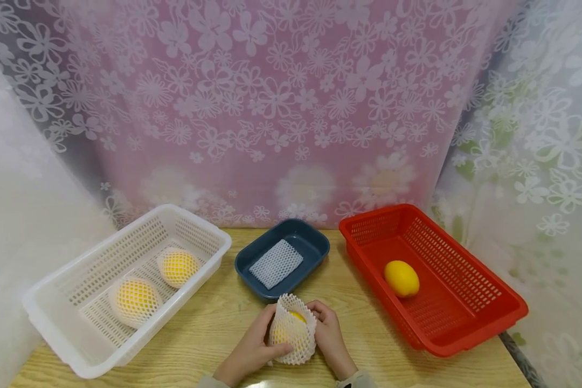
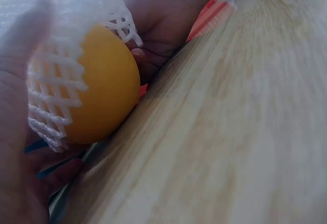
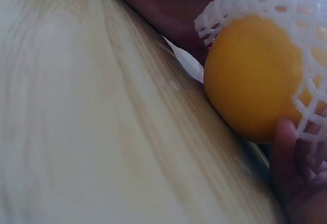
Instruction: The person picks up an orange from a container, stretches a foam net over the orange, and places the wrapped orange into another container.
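A yellow lemon (image 1: 298,317) sits partly inside a white foam net sleeve (image 1: 302,346) just above the front of the table. My left hand (image 1: 252,350) grips the sleeve and lemon from the left, thumb across the near side. From the right, my right hand (image 1: 332,339) holds the sleeve's edge with bent fingers. Both wrist views show the lower end of the lemon (image 2: 112,88) bare, outside the netting (image 2: 53,88). In the right wrist view a fingertip (image 3: 286,127) touches the lemon's skin (image 3: 253,75).
At left stands a white basket (image 1: 126,355) with two netted lemons (image 1: 137,299). A dark blue tray (image 1: 315,248) behind my hands holds flat foam nets (image 1: 276,264). The red basket (image 1: 458,302) on the right contains one bare lemon (image 1: 401,278). Floral curtains (image 1: 291,108) surround the wooden table (image 1: 213,323).
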Action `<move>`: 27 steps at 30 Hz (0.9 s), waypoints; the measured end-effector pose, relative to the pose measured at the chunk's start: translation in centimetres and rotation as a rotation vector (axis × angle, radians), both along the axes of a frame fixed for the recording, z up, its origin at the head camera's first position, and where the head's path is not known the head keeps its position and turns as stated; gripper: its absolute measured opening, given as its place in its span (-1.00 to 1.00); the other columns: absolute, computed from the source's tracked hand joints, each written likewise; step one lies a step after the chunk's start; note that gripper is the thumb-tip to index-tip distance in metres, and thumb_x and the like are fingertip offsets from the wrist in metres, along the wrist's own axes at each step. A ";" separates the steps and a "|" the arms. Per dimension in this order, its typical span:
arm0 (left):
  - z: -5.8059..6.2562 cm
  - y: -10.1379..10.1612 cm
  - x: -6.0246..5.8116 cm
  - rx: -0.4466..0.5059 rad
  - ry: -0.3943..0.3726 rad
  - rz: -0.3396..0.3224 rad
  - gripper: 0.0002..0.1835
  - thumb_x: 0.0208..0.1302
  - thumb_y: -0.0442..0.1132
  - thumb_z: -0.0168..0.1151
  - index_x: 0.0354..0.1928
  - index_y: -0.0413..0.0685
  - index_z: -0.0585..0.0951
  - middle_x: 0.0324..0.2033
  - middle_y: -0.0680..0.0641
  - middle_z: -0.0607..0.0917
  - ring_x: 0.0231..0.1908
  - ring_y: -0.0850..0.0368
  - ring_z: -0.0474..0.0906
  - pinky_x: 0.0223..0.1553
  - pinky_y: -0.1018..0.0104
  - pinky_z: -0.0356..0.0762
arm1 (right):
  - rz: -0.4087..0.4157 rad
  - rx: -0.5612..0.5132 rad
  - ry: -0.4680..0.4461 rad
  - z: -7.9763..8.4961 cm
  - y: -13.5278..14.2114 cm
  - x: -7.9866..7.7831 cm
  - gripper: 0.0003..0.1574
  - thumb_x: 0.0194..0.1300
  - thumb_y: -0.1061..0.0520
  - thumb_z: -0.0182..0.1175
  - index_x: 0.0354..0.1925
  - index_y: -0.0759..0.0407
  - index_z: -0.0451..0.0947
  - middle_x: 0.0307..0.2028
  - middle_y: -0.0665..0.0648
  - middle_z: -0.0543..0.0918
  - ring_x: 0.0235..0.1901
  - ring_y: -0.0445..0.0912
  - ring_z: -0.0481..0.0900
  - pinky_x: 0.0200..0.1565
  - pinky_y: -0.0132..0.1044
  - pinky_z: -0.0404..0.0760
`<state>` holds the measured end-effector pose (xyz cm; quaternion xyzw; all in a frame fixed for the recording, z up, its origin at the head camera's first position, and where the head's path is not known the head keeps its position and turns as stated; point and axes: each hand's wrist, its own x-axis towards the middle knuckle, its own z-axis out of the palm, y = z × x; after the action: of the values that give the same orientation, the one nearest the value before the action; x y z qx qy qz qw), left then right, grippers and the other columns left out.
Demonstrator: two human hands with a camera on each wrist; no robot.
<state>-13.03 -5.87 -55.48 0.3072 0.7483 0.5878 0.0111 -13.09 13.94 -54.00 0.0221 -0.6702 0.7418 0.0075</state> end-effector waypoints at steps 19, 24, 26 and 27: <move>-0.2 0.1 0.0 0.025 -0.028 -0.063 0.01 -0.12 -0.08 0.66 0.39 0.04 0.29 0.20 0.06 0.50 0.10 0.13 0.49 0.15 0.28 0.44 | -0.055 0.119 -0.100 0.3 0.1 -0.2 -0.83 0.39 0.29 0.12 -0.22 0.42 0.59 -0.54 0.10 0.64 -0.53 -0.14 0.59 -0.42 -0.32 0.60; -0.1 0.2 -0.1 0.019 -0.028 -0.040 -0.01 -0.09 -0.07 0.65 0.37 -0.09 0.30 0.14 0.05 0.54 0.05 0.13 0.52 0.10 0.27 0.48 | -0.036 0.069 -0.080 0.3 0.3 -0.2 -0.78 0.37 0.24 0.17 -0.19 0.45 0.57 -0.50 0.08 0.65 -0.49 -0.15 0.60 -0.38 -0.31 0.60; 0.1 0.2 -0.1 0.017 -0.037 -0.011 -0.04 -0.07 -0.06 0.64 0.36 -0.03 0.31 0.13 0.05 0.54 0.04 0.13 0.53 0.09 0.26 0.49 | -0.002 0.052 -0.083 0.2 0.4 -0.3 -0.74 0.39 0.20 0.17 -0.17 0.46 0.56 -0.46 0.10 0.67 -0.45 -0.13 0.63 -0.35 -0.29 0.62; 0.1 0.2 -0.1 0.015 -0.045 0.006 -0.06 -0.07 -0.05 0.63 0.35 0.02 0.31 0.12 0.06 0.54 0.03 0.13 0.53 0.09 0.26 0.49 | 0.016 0.048 -0.085 0.3 0.5 -0.2 -0.72 0.40 0.18 0.17 -0.16 0.46 0.55 -0.44 0.12 0.68 -0.43 -0.12 0.64 -0.33 -0.28 0.63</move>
<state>-13.12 -5.67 -55.36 0.2918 0.7442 0.6003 0.0240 -13.33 14.39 -53.74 -0.0038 -0.6872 0.7259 -0.0275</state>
